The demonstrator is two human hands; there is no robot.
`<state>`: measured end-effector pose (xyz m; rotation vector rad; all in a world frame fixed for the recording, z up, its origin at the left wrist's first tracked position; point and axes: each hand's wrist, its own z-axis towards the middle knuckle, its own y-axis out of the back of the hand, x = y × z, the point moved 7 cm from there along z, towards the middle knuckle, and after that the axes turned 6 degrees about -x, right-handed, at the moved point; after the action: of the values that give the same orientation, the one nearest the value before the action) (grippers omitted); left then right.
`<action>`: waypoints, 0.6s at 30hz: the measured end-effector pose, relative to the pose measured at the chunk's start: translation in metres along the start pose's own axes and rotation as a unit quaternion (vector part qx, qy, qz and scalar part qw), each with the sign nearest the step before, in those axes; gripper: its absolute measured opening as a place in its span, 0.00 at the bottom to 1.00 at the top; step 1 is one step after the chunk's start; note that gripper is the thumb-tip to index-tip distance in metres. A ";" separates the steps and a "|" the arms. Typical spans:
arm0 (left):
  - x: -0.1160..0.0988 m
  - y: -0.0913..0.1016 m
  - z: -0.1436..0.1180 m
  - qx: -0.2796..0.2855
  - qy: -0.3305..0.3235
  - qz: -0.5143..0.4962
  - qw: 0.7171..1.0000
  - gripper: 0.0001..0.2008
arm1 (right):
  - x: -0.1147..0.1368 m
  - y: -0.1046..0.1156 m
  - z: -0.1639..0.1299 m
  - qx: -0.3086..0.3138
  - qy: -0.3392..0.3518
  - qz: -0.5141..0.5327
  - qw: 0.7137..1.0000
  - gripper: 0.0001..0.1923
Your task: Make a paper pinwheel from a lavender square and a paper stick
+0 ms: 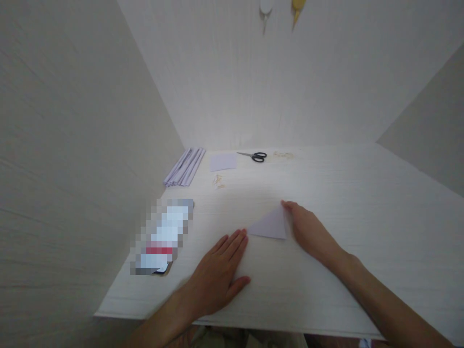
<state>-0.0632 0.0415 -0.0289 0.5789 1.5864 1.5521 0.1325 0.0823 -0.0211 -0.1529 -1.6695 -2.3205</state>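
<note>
A pale lilac-white piece of paper point(270, 224), folded into a triangle, lies on the white table point(348, 290) in front of me. My left hand point(221, 273) is flat on the tabletop, thumb apart, with its fingertips at the paper's left corner. At the upper right corner, my right hand point(306, 229) has its fingers bent together and closed on the paper's edge. Part of the right edge is hidden by that hand.
Rolled paper strips point(185, 166) lie at the far left, beside a flat paper sheet point(223, 162). Black-handled scissors point(256, 156) and small pale scraps point(218, 181) are nearby. A blurred-out phone point(166, 237) lies left. White walls enclose the table.
</note>
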 end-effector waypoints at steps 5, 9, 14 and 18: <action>0.000 0.002 0.002 0.004 -0.002 0.003 1.000 0.33 | 0.009 0.016 -0.005 -0.048 -0.037 0.117 0.991 0.21; 0.000 0.001 0.002 0.003 -0.004 0.002 1.000 0.33 | 0.081 0.002 -0.019 0.066 0.159 0.105 0.979 0.23; 0.001 -0.001 0.002 0.006 -0.006 0.001 1.000 0.33 | 0.093 -0.010 -0.025 0.125 0.173 0.110 0.971 0.28; 0.001 0.001 0.003 0.011 -0.008 -0.003 1.000 0.33 | 0.068 -0.008 -0.018 0.129 0.156 0.098 0.974 0.25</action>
<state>-0.0611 0.0442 -0.0278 0.5963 1.5943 1.5240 0.0665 0.0569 -0.0172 0.0939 -1.6878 -1.8545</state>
